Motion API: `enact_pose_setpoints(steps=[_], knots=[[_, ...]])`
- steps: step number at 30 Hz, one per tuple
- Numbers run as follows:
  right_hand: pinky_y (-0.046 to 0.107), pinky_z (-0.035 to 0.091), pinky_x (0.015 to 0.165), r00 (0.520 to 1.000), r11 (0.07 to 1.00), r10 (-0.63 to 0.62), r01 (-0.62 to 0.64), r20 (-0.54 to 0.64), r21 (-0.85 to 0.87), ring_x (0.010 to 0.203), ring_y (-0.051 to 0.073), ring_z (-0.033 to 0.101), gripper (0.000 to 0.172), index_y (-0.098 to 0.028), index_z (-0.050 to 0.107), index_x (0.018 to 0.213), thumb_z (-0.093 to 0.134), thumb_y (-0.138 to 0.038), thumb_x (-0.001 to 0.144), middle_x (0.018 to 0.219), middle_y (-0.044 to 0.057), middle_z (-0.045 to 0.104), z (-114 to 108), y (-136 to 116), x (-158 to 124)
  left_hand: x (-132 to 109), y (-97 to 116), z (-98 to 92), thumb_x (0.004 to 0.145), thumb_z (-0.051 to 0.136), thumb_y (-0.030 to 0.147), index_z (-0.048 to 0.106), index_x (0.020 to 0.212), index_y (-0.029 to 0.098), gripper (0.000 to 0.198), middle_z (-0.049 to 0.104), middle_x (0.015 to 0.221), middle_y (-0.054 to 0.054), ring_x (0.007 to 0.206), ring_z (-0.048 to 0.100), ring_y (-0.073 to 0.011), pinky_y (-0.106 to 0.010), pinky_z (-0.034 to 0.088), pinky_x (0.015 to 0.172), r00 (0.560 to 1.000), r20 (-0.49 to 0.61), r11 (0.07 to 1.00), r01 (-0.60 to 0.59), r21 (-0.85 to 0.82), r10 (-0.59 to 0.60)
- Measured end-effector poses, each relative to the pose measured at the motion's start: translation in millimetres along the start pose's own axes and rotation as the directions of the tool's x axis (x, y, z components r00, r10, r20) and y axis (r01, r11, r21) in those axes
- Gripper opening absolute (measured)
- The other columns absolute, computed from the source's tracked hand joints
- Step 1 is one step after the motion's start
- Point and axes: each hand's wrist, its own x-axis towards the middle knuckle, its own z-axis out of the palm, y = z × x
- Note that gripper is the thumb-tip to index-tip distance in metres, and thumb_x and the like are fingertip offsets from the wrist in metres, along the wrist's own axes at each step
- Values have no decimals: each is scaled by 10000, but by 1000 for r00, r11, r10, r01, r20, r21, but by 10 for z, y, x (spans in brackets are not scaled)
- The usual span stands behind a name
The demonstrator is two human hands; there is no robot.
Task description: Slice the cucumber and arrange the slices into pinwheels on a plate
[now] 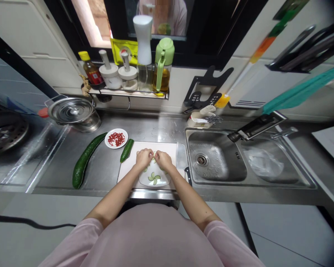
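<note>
My left hand [144,158] and my right hand [164,160] meet over the far part of a white plate [144,181], fingers closed in a pinch. Between the fingertips show small pale-green cucumber slices [155,157]; whether either hand holds one is too small to tell. Nearer me on the plate, several thin slices form a pinwheel [154,178]. More slices lie at the plate's sides, partly hidden by my hands. Under the plate is a white cutting board [125,171]. A cut cucumber piece [127,150] rests at its left edge. A knife's black handle [188,175] sticks out at the right.
Left of the board are a small dish of chopped red bits [116,138], a long whole cucumber [86,161] and a lidded steel pot [83,118]. A double sink [217,159] lies to the right. A rack of bottles and jars [128,89] hangs on the wall.
</note>
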Motion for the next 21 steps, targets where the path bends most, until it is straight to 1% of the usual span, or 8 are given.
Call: enact_pose_setpoints(steps=[9, 15, 21], knots=[[233, 294, 631, 1000, 1000, 0, 1, -21, 24, 832, 159, 596, 167, -222, 606, 1011, 492, -286, 906, 915, 46, 688, -12, 1, -16, 4, -23, 12, 853, 537, 277, 663, 926, 248, 149, 677, 968, -40, 970, 594, -219, -356, 349, 873, 1000, -19, 1000, -12, -6, 12], [225, 292, 630, 1000, 999, 4, -3, -25, 35, 806, 151, 586, 147, -224, 601, 994, 500, -286, 907, 898, 39, 682, -32, 6, -35, -20, 6, -45, 854, 527, 275, 667, 942, 245, 168, 686, 996, -42, 979, 596, -215, -350, 352, 878, 1000, -5, 1000, 13, -25, -13], [215, 313, 639, 996, 994, 33, -24, -83, 106, 778, 140, 573, 194, -225, 601, 1036, 466, -294, 914, 896, 23, 682, -97, 78, -25, -49, -16, -90, 843, 534, 284, 667, 932, 257, 163, 687, 973, -19, 944, 604, -195, -333, 366, 867, 996, -66, 993, 54, -104, -61]])
